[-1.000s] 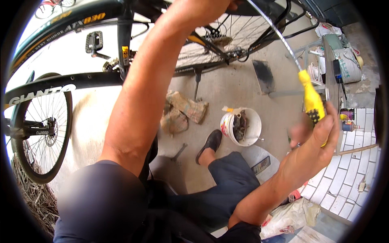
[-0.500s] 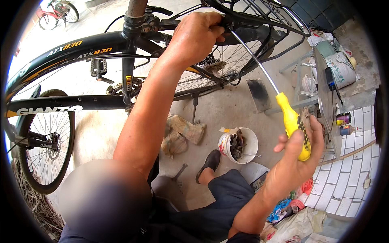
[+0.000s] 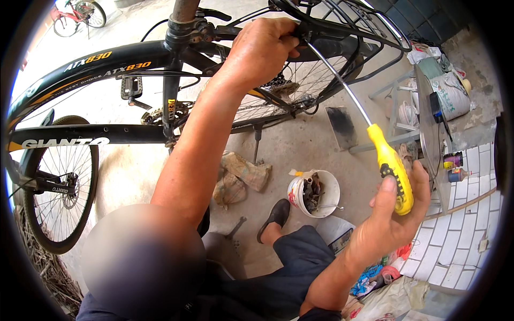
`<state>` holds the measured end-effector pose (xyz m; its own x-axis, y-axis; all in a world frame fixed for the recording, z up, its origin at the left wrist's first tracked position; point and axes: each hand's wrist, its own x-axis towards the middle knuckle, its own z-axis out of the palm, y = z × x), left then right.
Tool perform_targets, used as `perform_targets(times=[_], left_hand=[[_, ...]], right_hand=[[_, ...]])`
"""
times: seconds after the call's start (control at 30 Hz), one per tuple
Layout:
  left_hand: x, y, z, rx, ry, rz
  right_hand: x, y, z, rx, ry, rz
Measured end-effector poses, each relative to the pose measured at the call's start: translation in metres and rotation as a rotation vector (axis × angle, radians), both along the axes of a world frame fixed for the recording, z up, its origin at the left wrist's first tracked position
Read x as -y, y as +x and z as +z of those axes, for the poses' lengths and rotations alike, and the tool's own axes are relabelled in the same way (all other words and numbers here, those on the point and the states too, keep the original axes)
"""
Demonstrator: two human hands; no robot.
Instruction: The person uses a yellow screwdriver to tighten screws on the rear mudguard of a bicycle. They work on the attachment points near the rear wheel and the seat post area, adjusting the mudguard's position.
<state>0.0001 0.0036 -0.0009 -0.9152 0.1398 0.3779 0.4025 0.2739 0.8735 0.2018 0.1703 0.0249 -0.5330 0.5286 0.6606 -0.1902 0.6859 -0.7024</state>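
Because our right hand (image 3: 393, 227) grips the yellow screwdriver (image 3: 386, 155) loosely | it may slip, jabbing our left hand (image 3: 262, 51) | left's hold, front edge of rack (image 3: 326, 28): cannot tell

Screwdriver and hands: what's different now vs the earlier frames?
In the picture, the bicycle sits lower than a second ago. The left hand, then cut off at the top, now shows beside a black fitting. The screwdriver and right hand moved down and slightly left in the picture; the shaft's far end now shows at that fitting. No visible release. Unchanged: screwdriver in right hand, white bucket in place.
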Motion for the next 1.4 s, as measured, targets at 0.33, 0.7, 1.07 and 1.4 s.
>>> perform_targets(times=[0.33,0.7,1.07,1.4], left_hand=[[0.001,0.001,-0.001,-0.024,-0.024,0.030],[-0.001,0.001,-0.001,-0.038,-0.007,0.042],[0.000,0.001,0.000,-0.009,-0.016,0.030],[-0.002,-0.002,-0.003,-0.043,-0.018,0.044]], right_hand=[[0.005,0.003,0.010,0.206,-0.210,-0.029],[0.008,0.006,-0.005,-0.048,-0.052,0.046],[0.008,0.004,0.007,0.204,-0.133,-0.058],[0.008,0.005,-0.005,-0.033,-0.038,-0.041]])
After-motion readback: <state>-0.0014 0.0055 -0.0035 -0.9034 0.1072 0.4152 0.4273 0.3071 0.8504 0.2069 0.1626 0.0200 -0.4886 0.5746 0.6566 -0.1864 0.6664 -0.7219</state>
